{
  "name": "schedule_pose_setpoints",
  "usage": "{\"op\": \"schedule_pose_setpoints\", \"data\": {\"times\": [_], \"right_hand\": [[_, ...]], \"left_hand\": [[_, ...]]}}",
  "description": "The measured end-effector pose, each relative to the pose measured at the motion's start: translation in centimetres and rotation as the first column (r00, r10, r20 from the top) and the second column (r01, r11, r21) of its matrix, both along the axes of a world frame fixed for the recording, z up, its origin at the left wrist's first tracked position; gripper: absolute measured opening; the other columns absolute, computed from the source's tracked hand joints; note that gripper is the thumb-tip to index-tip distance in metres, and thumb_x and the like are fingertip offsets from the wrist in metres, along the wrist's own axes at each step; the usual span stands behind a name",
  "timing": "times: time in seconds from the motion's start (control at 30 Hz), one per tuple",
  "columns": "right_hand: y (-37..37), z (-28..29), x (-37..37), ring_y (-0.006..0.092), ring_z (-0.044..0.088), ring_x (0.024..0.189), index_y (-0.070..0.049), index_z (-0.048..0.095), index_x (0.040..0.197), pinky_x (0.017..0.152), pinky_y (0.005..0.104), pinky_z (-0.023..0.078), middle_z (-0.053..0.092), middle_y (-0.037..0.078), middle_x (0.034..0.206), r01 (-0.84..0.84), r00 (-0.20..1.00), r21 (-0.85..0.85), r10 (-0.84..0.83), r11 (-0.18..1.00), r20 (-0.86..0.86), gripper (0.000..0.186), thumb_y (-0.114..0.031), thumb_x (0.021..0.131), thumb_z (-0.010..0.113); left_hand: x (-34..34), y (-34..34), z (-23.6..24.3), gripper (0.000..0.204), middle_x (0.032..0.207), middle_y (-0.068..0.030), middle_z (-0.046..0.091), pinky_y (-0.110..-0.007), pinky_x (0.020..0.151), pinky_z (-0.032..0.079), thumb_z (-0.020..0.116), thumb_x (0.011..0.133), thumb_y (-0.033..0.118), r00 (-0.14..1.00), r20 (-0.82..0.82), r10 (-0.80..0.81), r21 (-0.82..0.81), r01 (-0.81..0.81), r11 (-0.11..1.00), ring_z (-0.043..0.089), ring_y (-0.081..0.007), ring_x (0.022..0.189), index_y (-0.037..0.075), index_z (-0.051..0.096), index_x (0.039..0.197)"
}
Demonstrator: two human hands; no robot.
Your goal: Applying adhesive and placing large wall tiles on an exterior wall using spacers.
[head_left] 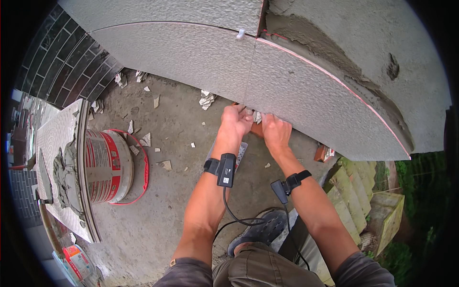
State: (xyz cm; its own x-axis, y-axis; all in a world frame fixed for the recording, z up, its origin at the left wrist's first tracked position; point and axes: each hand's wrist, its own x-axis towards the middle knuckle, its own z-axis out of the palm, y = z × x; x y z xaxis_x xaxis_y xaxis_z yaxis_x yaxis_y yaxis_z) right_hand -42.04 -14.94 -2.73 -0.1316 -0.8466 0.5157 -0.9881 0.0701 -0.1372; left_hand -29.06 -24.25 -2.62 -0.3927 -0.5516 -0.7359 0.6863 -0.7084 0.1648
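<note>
Grey textured wall tiles (306, 95) cover the wall ahead. My left hand (235, 122) and my right hand (276, 130) both reach to the bottom edge of the tiles, fingers curled at the joint between two of them. Small pale pieces (257, 116) sit between my fingertips; whether I grip them I cannot tell. A white spacer (240, 34) sticks out of the upper joint. Bare mortar (306, 33) shows above the right tile. A thin red line (334, 76) runs along the tile's top edge. Both wrists carry black strapped devices with cables.
A red-and-white bucket (107, 165) stands at left, topped by a tile (57, 143) holding wet mortar and a trowel. Tile chips (165, 165) litter the concrete floor. A dark tiled wall (62, 57) is far left. Concrete steps (354, 191) descend at right. My shoe (260, 229) is below.
</note>
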Motion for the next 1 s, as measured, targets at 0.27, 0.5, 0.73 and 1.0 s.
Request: {"op": "schedule_pose_setpoints", "data": {"times": [0.27, 0.5, 0.73, 1.0], "right_hand": [[0.0, 0.5, 0.2, 0.0326, 0.070, 0.058, -0.006, 0.065, 0.070, 0.052, 0.0443, 0.055, 0.069, 0.014, 0.065, 0.006, 1.000, 0.035, -0.007, 0.999, 0.030, 0.028, -0.023, 0.091, 0.071], [2.6, 2.1, -1.2, 0.0355, 0.069, 0.058, -0.006, 0.065, 0.071, 0.055, 0.0467, 0.053, 0.069, 0.016, 0.068, -0.014, 0.993, 0.079, 0.004, 0.997, 0.119, 0.029, -0.025, 0.093, 0.069], [7.8, 3.2, -3.7, 0.0368, 0.064, 0.058, -0.005, 0.061, 0.068, 0.055, 0.0477, 0.049, 0.064, 0.015, 0.065, 0.074, 0.964, 0.025, -0.078, 0.997, 0.255, 0.031, -0.023, 0.091, 0.070], [10.4, 3.6, -5.6, 0.0397, 0.063, 0.060, -0.003, 0.061, 0.068, 0.055, 0.0484, 0.049, 0.064, 0.018, 0.067, 0.171, 0.939, 0.068, -0.184, 0.983, 0.292, 0.031, -0.022, 0.090, 0.072]], "left_hand": [[-0.2, 0.0, 0.0, 0.040, 0.132, -0.0192, 0.053, -0.027, 0.064, 0.042, 0.036, 0.105, 0.014, 0.999, 0.019, 0.026, -0.004, -0.025, 1.000, 0.057, -0.0253, 0.097, -0.002, 0.044, 0.140], [-0.9, 0.9, 0.7, 0.035, 0.126, -0.0156, 0.054, -0.029, 0.065, 0.043, 0.033, 0.107, 0.014, 0.995, 0.067, 0.067, -0.037, -0.065, 0.997, 0.053, -0.0203, 0.091, 0.002, 0.045, 0.138], [-1.2, 1.2, 1.7, 0.041, 0.124, -0.0135, 0.054, -0.029, 0.069, 0.047, 0.032, 0.107, 0.014, 0.991, 0.134, 0.030, -0.017, -0.028, 0.999, 0.052, -0.0198, 0.090, 0.002, 0.041, 0.145], [-1.1, 0.5, 0.6, 0.042, 0.129, -0.0179, 0.052, -0.029, 0.069, 0.050, 0.031, 0.107, 0.013, 0.996, 0.094, 0.003, -0.078, 0.005, 0.997, 0.056, -0.0227, 0.093, -0.002, 0.038, 0.145]]}}
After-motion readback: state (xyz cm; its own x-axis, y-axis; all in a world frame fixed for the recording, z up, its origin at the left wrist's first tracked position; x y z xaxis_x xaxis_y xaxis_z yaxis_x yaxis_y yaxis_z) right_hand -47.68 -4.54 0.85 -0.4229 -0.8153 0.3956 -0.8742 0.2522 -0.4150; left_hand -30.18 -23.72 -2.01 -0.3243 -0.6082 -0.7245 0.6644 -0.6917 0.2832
